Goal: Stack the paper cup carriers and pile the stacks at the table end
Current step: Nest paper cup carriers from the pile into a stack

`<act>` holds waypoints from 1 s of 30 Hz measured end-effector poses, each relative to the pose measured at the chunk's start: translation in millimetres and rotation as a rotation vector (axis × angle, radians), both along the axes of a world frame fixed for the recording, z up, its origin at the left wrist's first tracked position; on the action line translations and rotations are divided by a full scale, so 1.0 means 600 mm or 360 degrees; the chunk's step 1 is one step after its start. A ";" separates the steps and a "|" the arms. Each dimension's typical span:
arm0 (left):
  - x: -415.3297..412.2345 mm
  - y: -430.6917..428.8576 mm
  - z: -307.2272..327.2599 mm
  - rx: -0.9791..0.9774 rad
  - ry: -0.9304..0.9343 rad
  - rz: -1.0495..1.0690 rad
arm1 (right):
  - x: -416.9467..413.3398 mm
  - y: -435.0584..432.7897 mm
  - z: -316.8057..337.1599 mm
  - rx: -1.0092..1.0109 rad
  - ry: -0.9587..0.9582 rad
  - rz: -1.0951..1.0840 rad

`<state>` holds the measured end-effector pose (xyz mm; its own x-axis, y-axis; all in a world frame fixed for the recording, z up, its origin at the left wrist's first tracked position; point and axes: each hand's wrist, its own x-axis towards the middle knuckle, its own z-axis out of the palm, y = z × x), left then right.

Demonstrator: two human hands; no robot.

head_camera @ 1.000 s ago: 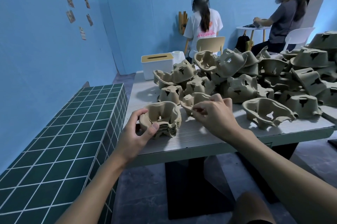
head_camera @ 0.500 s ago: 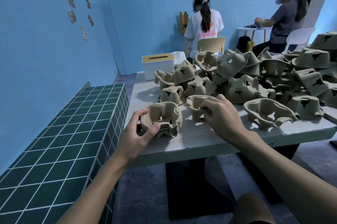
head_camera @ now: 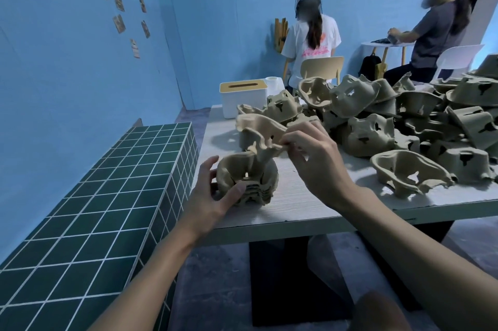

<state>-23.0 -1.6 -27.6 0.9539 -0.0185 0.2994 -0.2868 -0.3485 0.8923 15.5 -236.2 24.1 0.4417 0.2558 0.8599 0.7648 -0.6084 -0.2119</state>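
Head view: left hand [head_camera: 213, 196] grips the stack [head_camera: 250, 177], right hand [head_camera: 315, 163] pinches a carrier [head_camera: 258, 131] tilted just above it; best levelled and aligned before pressing down.

No readable text; pink print on white T-shirt [head_camera: 299, 43] illegible

Two bare arms and hands, seen from above.
The left hand [head_camera: 213, 196] and right hand [head_camera: 315, 166] are uncovered. Both forearms [head_camera: 404, 233] are bare from the wrist down to the bottom edge of the view. The fingers are slim, and the nail on the left thumb is cut short. At the bottom edge a rounded knee [head_camera: 377, 311] sits in deep shadow, too dim to tell whether cloth covers it.
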 end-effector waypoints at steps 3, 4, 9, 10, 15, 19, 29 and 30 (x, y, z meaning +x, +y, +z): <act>0.003 -0.002 -0.001 -0.0019 0.0028 0.0007 | 0.006 0.017 -0.007 -0.0070 0.0010 0.0083; 0.005 -0.002 -0.002 -0.0029 0.0015 0.0006 | 0.008 0.021 -0.010 -0.0094 0.0020 0.0104; 0.005 -0.002 -0.006 -0.0126 -0.0009 -0.0046 | 0.020 0.030 -0.027 -0.0137 0.0185 0.0235; 0.004 -0.002 -0.005 -0.0117 0.0000 -0.0049 | 0.021 0.030 -0.030 -0.0112 0.0226 0.0250; 0.001 0.000 -0.001 -0.0033 0.0021 -0.0040 | 0.018 0.023 -0.040 0.0039 0.0418 0.0268; -0.007 -0.003 0.008 0.0040 -0.0020 -0.0074 | 0.013 0.018 -0.053 0.0085 0.0470 0.0321; -0.005 -0.006 -0.002 0.0175 -0.0134 0.0151 | 0.077 0.018 -0.052 0.0204 0.0890 0.0059; -0.005 -0.007 -0.003 0.0167 -0.0150 0.0213 | 0.092 0.020 -0.052 0.0193 0.0952 0.0014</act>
<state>-26.0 -5.5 -29.1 0.9179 0.0708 0.3905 -0.3122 -0.4787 0.8206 70.9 -224.4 -7.4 0.8554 0.1774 0.4867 0.4968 -0.5470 -0.6738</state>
